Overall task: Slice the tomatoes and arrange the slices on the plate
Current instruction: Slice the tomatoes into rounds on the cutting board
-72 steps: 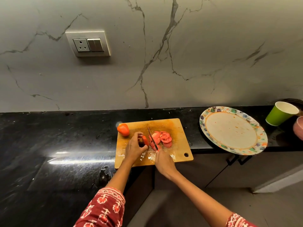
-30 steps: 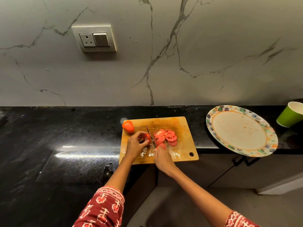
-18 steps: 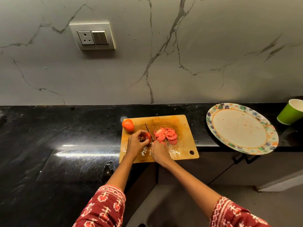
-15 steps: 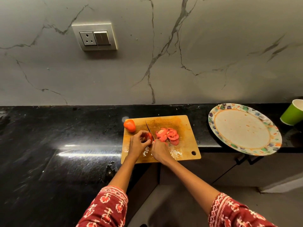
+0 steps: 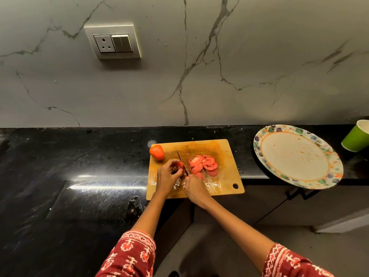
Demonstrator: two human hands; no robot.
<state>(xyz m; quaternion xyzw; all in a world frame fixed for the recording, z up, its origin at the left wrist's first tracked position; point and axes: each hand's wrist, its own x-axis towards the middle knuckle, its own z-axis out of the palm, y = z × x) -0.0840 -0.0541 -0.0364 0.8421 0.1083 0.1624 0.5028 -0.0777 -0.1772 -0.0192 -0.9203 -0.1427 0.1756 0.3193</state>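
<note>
Far left I had only the black counter (image 5: 75,176), glossy under a streak of glare, with the socket plate (image 5: 112,42) on the marble wall above it. The wooden cutting board (image 5: 225,188) lay at the near edge of the counter, its hanging hole at the near right corner. On its far left corner sat a whole tomato (image 5: 157,152), untouched and apart from the hands.

My left hand (image 5: 166,176) reached in from the near side, forearm angled up and to the right, fingers curled over the top of the tomato piece (image 5: 179,166) and pinning it to the board (only a small red part showed past the knuckles). The knife (image 5: 182,161) stood right against that piece on its right face. Its blade ran long from near right to far left, tip pointing away toward the wall, edge down. My right hand (image 5: 196,189) came in from the near right, forearm slanting left, fingers wrapped around the handle, which I could not see under the fist.

Just right of the blade, the cut slices (image 5: 203,163) lay in an overlapping heap on the middle of the board, flat faces up.

Further right, well apart from the board, the patterned plate (image 5: 259,148) overhung the counter edge with no slices on it. A green cup (image 5: 356,138) stood at the far right.
</note>
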